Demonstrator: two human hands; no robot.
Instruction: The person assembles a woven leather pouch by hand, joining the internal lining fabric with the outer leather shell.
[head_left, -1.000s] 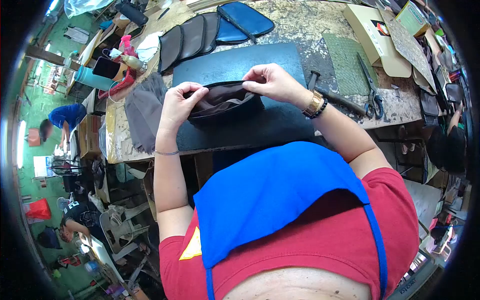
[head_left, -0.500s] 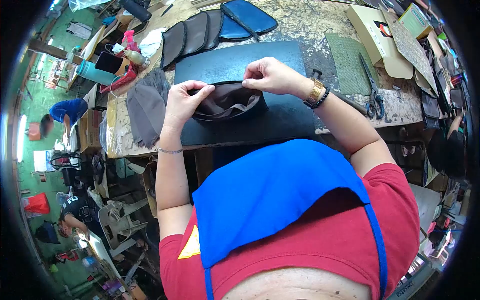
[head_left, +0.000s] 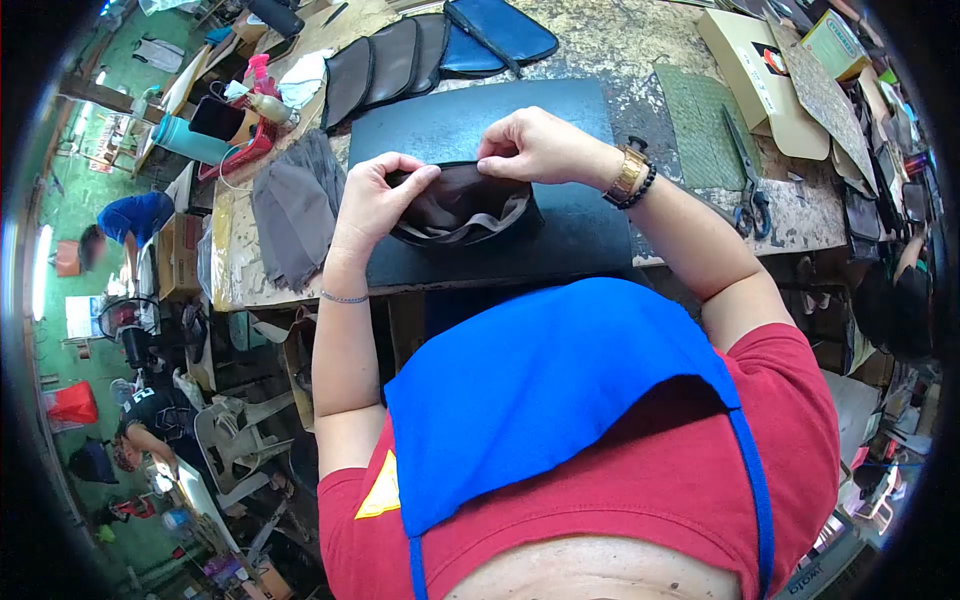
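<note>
A dark pouch [head_left: 465,205] with a grey-brown lining gapes open over a black mat [head_left: 575,245]. My left hand [head_left: 378,195] pinches the left part of its far rim between thumb and fingers. Farther right along the same rim, my right hand [head_left: 535,148] pinches the edge with thumb and forefinger. Between the two hands the rim is stretched nearly straight, while the near side of the mouth sags in folds. The pouch's outer face is mostly hidden.
Flat brown pouches [head_left: 390,65] and blue pouches [head_left: 500,45] lie behind the mat. Grey-brown fabric pieces [head_left: 295,205] rest at left. Scissors [head_left: 748,180] lie on a green sheet [head_left: 700,120] near a cardboard box [head_left: 760,85]. Two other people are at the left.
Both hands keep their pinch on the pouch rim. My right hand has shifted slightly left and up, and my left hand slightly right, bringing them a little closer together.
</note>
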